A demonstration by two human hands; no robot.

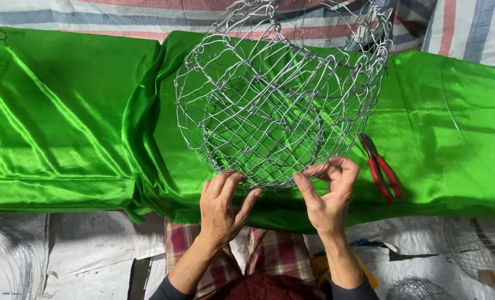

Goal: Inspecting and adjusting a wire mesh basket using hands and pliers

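left hand (pixel 220 208), right hand (pixel 329 194): apparently pinching wire basket (pixel 275 105) near rim | pliers (pixel 381 168) right, well apart

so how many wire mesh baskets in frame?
3 clear: the big wire basket on the green cloth at both hands, one at right edge, a small one bottom right. Wire at left edges may be more.

The wire basket (pixel 283 91) is running off the top edge, and its mesh is hiding the left hand's (pixel 220 208) fingertips.
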